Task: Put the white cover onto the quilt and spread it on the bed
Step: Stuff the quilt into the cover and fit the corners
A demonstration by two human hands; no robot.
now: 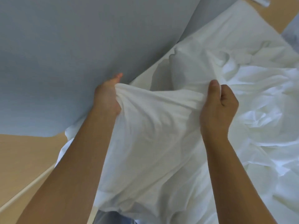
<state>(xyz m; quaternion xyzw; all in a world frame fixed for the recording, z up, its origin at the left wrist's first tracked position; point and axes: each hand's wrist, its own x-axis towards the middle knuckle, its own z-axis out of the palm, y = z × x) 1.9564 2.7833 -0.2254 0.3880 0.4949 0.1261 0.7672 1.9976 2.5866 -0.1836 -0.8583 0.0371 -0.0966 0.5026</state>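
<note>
The white cover (153, 126) is stretched between both hands in the middle of the view and hangs down toward me. My left hand (107, 96) grips a bunched edge of it at the left. My right hand (218, 107) grips the edge at the right, thumb up and fingers curled round the cloth. Beyond the hands a puffy white mass, the quilt (194, 68), lies on the bed (163, 65), part of it hidden under crumpled white fabric (258, 110) at the right. I cannot tell where cover ends and quilt begins.
A grey-blue wall (64, 54) fills the upper left. A tan wooden panel (29, 156) runs along the lower left, and tan wood (275, 15) shows at the top right with a small white object (262, 1). Blue cloth (111, 217) shows at the bottom edge.
</note>
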